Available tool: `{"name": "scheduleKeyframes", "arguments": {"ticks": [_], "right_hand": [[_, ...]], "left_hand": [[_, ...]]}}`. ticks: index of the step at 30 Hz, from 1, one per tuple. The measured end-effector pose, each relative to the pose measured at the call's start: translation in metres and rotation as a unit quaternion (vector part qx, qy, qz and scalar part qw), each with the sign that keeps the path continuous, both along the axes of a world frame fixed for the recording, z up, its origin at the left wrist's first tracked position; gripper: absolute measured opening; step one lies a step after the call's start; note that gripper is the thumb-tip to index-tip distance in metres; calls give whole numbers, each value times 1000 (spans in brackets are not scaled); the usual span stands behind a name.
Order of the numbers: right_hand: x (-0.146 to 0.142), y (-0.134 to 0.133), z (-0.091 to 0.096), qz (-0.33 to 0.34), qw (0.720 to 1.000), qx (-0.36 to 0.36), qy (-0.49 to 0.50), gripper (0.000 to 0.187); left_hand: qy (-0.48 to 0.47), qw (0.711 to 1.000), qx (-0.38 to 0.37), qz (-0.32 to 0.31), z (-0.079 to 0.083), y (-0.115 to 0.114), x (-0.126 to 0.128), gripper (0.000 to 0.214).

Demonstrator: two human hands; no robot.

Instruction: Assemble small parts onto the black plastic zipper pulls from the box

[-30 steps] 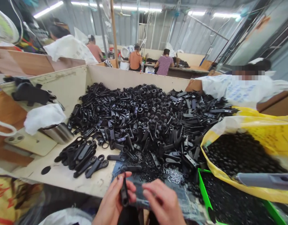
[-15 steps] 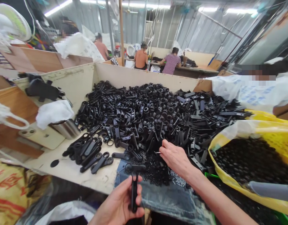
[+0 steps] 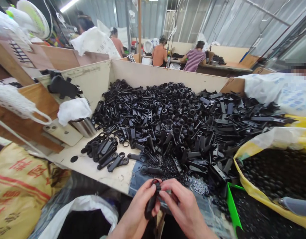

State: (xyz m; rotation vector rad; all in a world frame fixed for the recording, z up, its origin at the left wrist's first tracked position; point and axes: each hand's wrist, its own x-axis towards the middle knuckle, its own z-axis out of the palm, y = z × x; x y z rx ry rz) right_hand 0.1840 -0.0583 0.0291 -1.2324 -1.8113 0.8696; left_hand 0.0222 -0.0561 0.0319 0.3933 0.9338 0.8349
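Holding: the left grip [image 3: 136, 210] is closed, its fingers wrapped around a black moulded plastic part [image 3: 150, 206].

Pinching: the right grip [image 3: 185, 209] is curled in tight, its fingertips [image 3: 164, 189] against the ring end of the part; whether they hold anything smaller there is hidden.

Pointing: the part's long axis is tilted, with the ring end up and to the right and the narrow end down and to the left.

Location: the part sits at the bottom centre of the frame, just below a piece of denim cloth [image 3: 136, 182].

On the cloth: small silver pins [image 3: 199, 185] and tiny black pieces [image 3: 165, 171] lie right of centre.

Worktop: a walled cream worktop [image 3: 105, 174] carries a large heap of black plastic parts [image 3: 172, 132], with a neat bunch of similar parts [image 3: 104, 152] at its left.

Right: a yellow bag of small black pieces [image 3: 274, 171] sits beside a green tray edge [image 3: 232, 209].

Left: a steel cup [image 3: 84, 127] stands under a white cloth [image 3: 74, 111], above a woven sack [image 3: 18, 189].

Upper right: a co-worker's white sleeve [image 3: 279, 89] reaches the worktop edge.
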Motion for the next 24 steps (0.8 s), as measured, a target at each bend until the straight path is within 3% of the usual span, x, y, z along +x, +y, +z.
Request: {"name": "scheduleKeyframes", "arguments": {"ticks": [4, 8, 10, 13, 18, 24], "right_hand": [[-1, -18, -11, 2, 995, 83, -51, 7], [4, -25, -13, -4, 995, 77, -64, 6], [7, -26, -14, -31, 996, 59, -54, 10], [12, -26, -11, -59, 997, 43, -25, 18], [12, -25, -7, -5, 996, 76, -51, 26], [12, -21, -13, 18, 988, 121, -93, 29]], "left_hand": [[6, 999, -12, -40, -17, -16, 3, 59], [92, 990, 58, -91, -25, -25, -2, 69], [111, 986, 82, -96, -24, -25, -6, 73], [56, 994, 50, -82, -20, -23, -8, 66], [19, 993, 26, -114, -10, -21, -9, 31], [49, 987, 11, -152, 4, -23, -13, 31]]}}
